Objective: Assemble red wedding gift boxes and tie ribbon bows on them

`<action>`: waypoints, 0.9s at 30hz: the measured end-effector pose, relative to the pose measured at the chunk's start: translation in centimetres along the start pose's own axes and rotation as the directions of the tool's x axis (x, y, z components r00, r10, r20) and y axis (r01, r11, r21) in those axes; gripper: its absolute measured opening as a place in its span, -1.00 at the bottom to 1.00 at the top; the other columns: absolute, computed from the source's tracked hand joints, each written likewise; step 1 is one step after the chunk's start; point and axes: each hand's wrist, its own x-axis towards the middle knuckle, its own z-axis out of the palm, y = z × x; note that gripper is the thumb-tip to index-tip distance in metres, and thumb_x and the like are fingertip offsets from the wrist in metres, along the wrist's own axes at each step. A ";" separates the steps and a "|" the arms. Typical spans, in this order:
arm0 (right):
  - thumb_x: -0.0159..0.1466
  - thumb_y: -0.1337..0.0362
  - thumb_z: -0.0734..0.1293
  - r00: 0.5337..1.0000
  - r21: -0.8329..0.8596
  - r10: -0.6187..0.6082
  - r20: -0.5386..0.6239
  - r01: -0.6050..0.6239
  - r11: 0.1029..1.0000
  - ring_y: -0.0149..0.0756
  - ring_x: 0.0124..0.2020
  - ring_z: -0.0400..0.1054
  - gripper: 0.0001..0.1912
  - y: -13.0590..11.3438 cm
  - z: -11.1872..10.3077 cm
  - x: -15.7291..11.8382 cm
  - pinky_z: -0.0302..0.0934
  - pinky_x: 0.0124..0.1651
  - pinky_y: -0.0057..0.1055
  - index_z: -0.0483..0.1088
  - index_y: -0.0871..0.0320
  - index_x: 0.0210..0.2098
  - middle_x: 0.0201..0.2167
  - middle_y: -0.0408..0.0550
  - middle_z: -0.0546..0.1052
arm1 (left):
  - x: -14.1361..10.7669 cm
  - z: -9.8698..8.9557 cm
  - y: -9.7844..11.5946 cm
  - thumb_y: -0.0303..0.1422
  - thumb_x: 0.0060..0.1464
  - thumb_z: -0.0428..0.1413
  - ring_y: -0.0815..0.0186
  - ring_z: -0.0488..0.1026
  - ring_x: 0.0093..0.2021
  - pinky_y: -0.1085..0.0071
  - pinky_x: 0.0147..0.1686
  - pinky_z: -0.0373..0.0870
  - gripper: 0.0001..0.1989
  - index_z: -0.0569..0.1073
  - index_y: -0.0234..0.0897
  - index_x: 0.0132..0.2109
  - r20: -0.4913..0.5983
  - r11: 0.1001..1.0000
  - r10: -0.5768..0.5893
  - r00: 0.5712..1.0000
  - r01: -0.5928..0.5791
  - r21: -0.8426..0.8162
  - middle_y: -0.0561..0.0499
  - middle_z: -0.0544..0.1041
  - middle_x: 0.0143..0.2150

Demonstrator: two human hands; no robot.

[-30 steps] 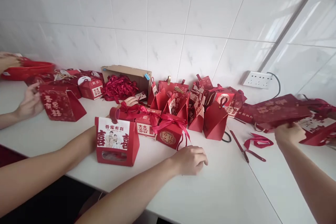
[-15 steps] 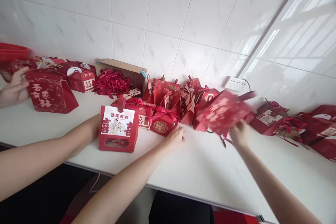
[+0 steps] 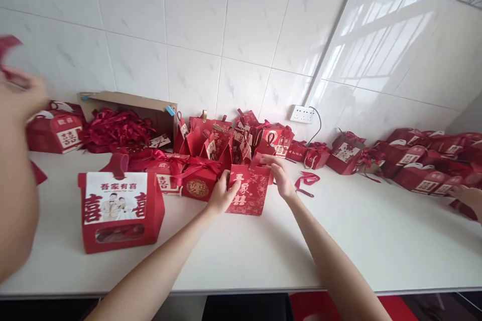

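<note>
A red gift box with white lettering (image 3: 249, 193) stands upright on the white table between my hands. My left hand (image 3: 223, 194) grips its left side, thumb on the front face. At the box's upper right is my right hand (image 3: 277, 176), fingers bent around the top edge beside the strap. To the left stands a red box with a white couple label (image 3: 116, 198) and a small window. Just behind my left hand sits a red box with a ribbon bow and gold emblem (image 3: 198, 186).
Ribbons fill a cardboard box (image 3: 128, 100) at the back left. Many red boxes (image 3: 404, 160) line the right. A loose ribbon (image 3: 308, 179) lies right of my right hand. Another person's arm (image 3: 17, 170) crosses the left; another hand (image 3: 467, 198) is at the far right. A power strip (image 3: 302, 114) is on the wall.
The view has turned right. The lettered box has come from the right to stand between my hands, and my left hand has taken hold of it. The other person's arm at left is raised.
</note>
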 end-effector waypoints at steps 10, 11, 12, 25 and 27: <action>0.22 0.24 0.22 0.976 0.002 -0.152 -0.156 0.154 0.988 -0.40 -0.48 0.32 -0.92 -3.8 3.4 -4.3 0.23 -0.46 -0.47 0.23 0.10 -0.30 -0.43 -0.16 0.43 | 0.0 -0.9 3.9 -0.29 -0.02 0.08 0.33 0.47 -0.35 0.43 -0.31 0.43 -0.85 0.38 -0.28 -0.31 -0.069 0.940 0.339 0.938 -0.333 0.075 0.04 0.51 -0.38; 0.21 0.27 0.23 0.969 -0.005 -0.196 -0.152 0.197 0.980 -0.39 -0.46 0.34 -0.89 -3.9 3.3 -4.4 0.25 -0.45 -0.47 0.22 0.09 -0.25 -0.41 -0.15 0.44 | 0.0 -1.0 4.4 -0.30 0.00 0.08 0.35 0.47 -0.35 0.46 -0.32 0.43 -0.87 0.39 -0.28 -0.32 -0.091 0.920 0.388 0.917 -0.381 0.086 0.04 0.51 -0.38; 0.20 0.29 0.24 0.960 -0.008 -0.235 -0.151 0.236 0.972 -0.39 -0.46 0.35 -0.83 -4.0 3.3 -4.4 0.26 -0.44 -0.47 0.20 0.08 -0.21 -0.41 -0.16 0.44 | -0.1 -1.1 4.9 -0.32 0.02 0.09 0.37 0.48 -0.35 0.48 -0.32 0.44 -0.88 0.40 -0.28 -0.31 -0.100 0.903 0.428 0.898 -0.418 0.101 0.05 0.52 -0.38; 0.21 0.32 0.22 0.924 -0.168 -0.367 -0.107 0.347 0.923 -0.42 -0.53 0.34 -0.95 -4.5 3.1 -4.2 0.26 -0.47 -0.49 0.25 0.09 -0.30 -0.45 -0.15 0.47 | -0.3 -1.8 5.3 -0.48 0.11 0.06 0.41 0.50 -0.33 0.49 -0.31 0.47 -0.90 0.46 -0.29 -0.34 0.043 0.623 0.741 0.670 -0.710 0.328 0.03 0.53 -0.37; 0.21 0.32 0.23 0.925 -0.167 -0.365 -0.106 0.345 0.924 -0.42 -0.53 0.34 -0.94 -4.5 3.1 -4.3 0.27 -0.48 -0.49 0.26 0.09 -0.29 -0.45 -0.16 0.47 | -0.4 -1.6 5.4 -0.54 0.11 0.03 0.42 0.47 -0.33 0.51 -0.34 0.45 -0.84 0.50 -0.29 -0.32 0.045 0.598 0.767 0.640 -0.739 0.310 0.01 0.50 -0.36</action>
